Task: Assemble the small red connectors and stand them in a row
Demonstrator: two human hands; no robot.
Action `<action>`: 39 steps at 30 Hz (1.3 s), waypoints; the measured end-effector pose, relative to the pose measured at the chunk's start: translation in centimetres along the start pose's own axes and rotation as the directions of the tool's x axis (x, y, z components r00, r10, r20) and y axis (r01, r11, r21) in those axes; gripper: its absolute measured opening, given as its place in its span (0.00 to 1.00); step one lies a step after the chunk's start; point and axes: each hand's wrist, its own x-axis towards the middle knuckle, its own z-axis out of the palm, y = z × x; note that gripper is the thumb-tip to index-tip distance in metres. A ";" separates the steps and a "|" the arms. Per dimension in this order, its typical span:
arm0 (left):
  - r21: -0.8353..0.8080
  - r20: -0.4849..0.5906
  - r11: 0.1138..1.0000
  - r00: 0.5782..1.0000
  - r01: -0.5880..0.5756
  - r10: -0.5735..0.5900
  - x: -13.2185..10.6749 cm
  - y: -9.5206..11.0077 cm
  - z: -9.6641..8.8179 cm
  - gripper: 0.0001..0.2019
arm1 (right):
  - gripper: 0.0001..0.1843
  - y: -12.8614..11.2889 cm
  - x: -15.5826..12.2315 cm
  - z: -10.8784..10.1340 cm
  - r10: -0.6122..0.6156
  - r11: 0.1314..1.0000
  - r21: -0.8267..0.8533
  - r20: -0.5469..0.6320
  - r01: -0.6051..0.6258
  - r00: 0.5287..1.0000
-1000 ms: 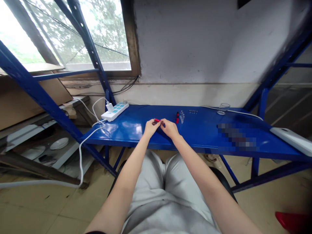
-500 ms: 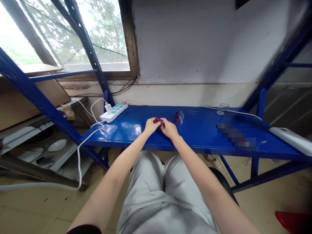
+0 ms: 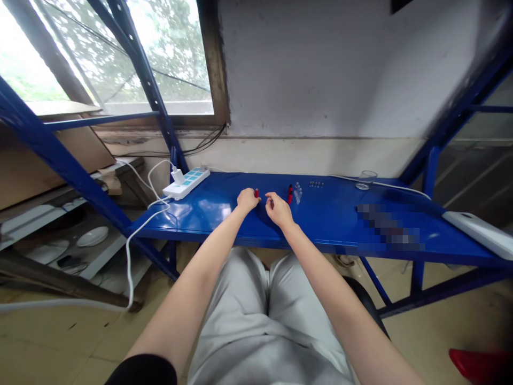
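Observation:
Near the front middle of the blue table, my left hand (image 3: pixel 247 200) is closed round a small red cylindrical piece (image 3: pixel 257 193), which stands upright between its fingertips. My right hand (image 3: pixel 278 208) is a short way to the right, its fingers loosely curled and thumb apart, with nothing visible between them. Just beyond the right hand are small red and black pieces (image 3: pixel 290 194). Beside those stand several small clear plastic pieces (image 3: pixel 297 193). Further back lies a row of several tiny pieces (image 3: pixel 316 185), too small to name.
A white power strip (image 3: pixel 186 183) with a plug and cables lies at the table's (image 3: pixel 328 222) left end. At the back right stands a clear glass (image 3: pixel 366 181). A blurred-out dark item (image 3: pixel 388 227) and a white device (image 3: pixel 479 231) are on the right. Blue frame posts rise at both ends.
My hands have moved apart; the right hand has let go of the red piece. In my left hand that piece has turned from lying sideways to upright.

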 end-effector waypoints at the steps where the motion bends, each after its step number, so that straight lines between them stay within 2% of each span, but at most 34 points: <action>1: 0.011 0.001 1.000 1.000 0.007 -0.007 0.0 0.0 0.0 0.12 | 0.18 0.0 0.0 0.0 0.001 1.000 0.003 0.002 -0.001 1.000; 7: 0.052 0.015 0.998 1.000 0.024 -0.025 0.1 -0.7 0.0 0.10 | 0.18 0.0 0.0 0.0 0.014 1.000 0.009 0.007 -0.014 1.000; 13: 0.053 -0.023 0.998 0.999 0.032 -0.030 -0.1 -1.5 0.0 0.09 | 0.17 0.2 0.0 0.0 0.005 1.000 0.021 0.003 -0.005 1.000; 23: 0.042 -0.032 0.998 0.998 0.053 -0.052 -0.6 -2.8 -0.7 0.08 | 0.17 0.2 -0.1 0.0 0.005 1.000 0.027 0.011 -0.005 1.000; 31: 0.006 -0.060 0.998 0.997 0.058 -0.057 -0.5 -3.2 -0.3 0.08 | 0.17 0.2 0.0 0.0 -0.001 1.000 0.021 0.009 0.001 1.000; 39: 0.024 -0.057 0.997 0.996 0.071 -0.070 -0.9 -3.0 -0.8 0.09 | 0.17 0.1 -0.1 0.1 0.014 1.000 0.009 0.016 -0.014 1.000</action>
